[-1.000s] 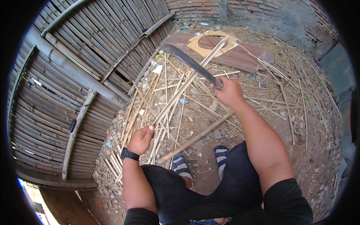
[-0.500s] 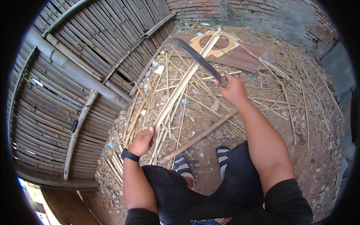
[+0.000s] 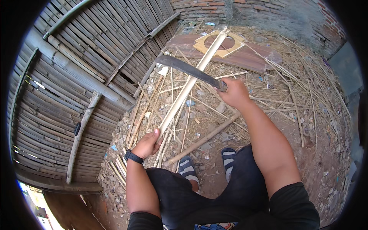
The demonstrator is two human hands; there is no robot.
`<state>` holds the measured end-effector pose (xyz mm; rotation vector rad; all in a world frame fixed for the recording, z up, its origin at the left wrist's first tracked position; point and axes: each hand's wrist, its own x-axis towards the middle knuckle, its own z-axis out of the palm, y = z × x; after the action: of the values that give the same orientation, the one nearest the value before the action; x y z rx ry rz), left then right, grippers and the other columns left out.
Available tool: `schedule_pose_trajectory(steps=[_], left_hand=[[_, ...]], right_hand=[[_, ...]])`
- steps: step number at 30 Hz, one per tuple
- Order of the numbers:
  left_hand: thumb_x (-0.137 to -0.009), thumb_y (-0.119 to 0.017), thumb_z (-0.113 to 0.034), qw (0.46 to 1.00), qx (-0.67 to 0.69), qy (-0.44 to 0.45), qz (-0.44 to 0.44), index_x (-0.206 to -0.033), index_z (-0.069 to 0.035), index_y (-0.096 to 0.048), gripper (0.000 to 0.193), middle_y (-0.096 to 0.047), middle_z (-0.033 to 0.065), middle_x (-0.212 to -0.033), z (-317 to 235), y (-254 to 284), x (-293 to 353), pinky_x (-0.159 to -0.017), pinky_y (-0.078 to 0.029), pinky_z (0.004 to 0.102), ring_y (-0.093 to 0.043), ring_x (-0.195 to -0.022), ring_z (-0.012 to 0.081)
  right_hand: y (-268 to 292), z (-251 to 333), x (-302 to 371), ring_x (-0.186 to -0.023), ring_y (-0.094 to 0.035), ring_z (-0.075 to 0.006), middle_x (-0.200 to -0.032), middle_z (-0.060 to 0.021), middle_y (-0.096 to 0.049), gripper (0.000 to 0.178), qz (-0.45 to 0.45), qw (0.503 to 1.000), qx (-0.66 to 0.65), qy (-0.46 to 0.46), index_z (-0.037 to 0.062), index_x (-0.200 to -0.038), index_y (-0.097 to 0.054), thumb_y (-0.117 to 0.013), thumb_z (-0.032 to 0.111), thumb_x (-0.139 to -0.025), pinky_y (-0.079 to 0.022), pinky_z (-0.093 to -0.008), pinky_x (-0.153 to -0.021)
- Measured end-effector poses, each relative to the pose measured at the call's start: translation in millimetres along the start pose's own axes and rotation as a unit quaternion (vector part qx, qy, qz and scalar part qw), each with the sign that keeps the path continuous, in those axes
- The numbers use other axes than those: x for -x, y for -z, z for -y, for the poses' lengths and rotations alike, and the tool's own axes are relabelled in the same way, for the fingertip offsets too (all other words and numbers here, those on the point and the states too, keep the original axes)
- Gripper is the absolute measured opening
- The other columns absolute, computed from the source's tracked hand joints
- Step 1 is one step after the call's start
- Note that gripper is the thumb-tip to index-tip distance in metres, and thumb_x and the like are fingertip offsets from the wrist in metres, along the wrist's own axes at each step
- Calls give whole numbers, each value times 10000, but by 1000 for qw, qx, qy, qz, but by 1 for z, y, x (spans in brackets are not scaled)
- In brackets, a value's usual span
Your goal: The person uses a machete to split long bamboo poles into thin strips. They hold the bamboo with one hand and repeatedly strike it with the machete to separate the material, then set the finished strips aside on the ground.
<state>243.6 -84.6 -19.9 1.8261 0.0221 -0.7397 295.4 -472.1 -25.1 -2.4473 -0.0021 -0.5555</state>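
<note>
My left hand [image 3: 147, 143], with a dark watch on its wrist, is closed around the near end of a long pale split bamboo strip [image 3: 177, 102]. The strip slants away to the upper right, its hollow inner face showing. In my right hand [image 3: 234, 92] is the handle of a machete [image 3: 188, 69] with a dark blade that curves at the tip. The blade points left and crosses over the middle of the strip; whether it touches the bamboo I cannot tell.
A brown board [image 3: 245, 61] lies at the back, with a yellow frame [image 3: 237, 46] with a round hole on it. Thin bamboo sticks and straw litter the ground. A thicker pole [image 3: 203, 140] lies before my feet. A bamboo wall [image 3: 57, 126] stands left, a brick wall [image 3: 268, 17] behind.
The machete has come down and nearer along the strip, its blade turning flatter toward the left. My left hand and the bamboo strip have hardly moved.
</note>
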Motion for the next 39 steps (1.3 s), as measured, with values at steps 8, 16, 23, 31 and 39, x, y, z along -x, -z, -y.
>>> schedule_pose_trajectory(steps=[8,16,23,31,39], left_hand=[[-1043,-413,-591,993,-64,-100,-23,-775,-93,-579,590,-452,-47,-607,1,-15,3,-503,-322,229,-387,-522,66],[-1066,-400,-544,967,-157,-178,-96,-752,-59,-552,597,-452,-29,-645,3,-11,-8,-596,-372,275,-400,-624,93],[-1068,-463,-467,950,-194,-202,-134,-778,3,-565,562,-486,23,-638,7,-14,-7,-622,-424,326,-433,-637,132],[-1056,-486,-453,905,-285,-236,-209,-810,20,-606,547,-546,142,-613,8,-3,-10,-602,-456,385,-500,-573,228],[-1046,-498,-419,871,-339,-272,-229,-813,-1,-602,490,-547,219,-622,2,-14,-6,-588,-458,449,-554,-588,406]], right_hand=[[6,14,-3,-781,-681,-368,-780,-150,-685,264,53,983,4,178,79,-934,-688,-777,199,-717,-524,-471,-698],[7,-2,1,-713,-666,-380,-752,-168,-682,269,30,995,-2,99,61,-945,-684,-798,227,-766,-504,-458,-644],[-2,18,1,-755,-674,-365,-784,-149,-684,282,99,985,19,141,78,-946,-691,-800,207,-720,-516,-451,-663],[7,13,2,-769,-684,-371,-782,-175,-689,243,54,997,32,41,79,-921,-684,-778,215,-743,-531,-457,-693],[-4,4,-3,-714,-685,-347,-748,-144,-697,235,75,996,-3,54,87,-963,-700,-759,191,-760,-518,-474,-647]])
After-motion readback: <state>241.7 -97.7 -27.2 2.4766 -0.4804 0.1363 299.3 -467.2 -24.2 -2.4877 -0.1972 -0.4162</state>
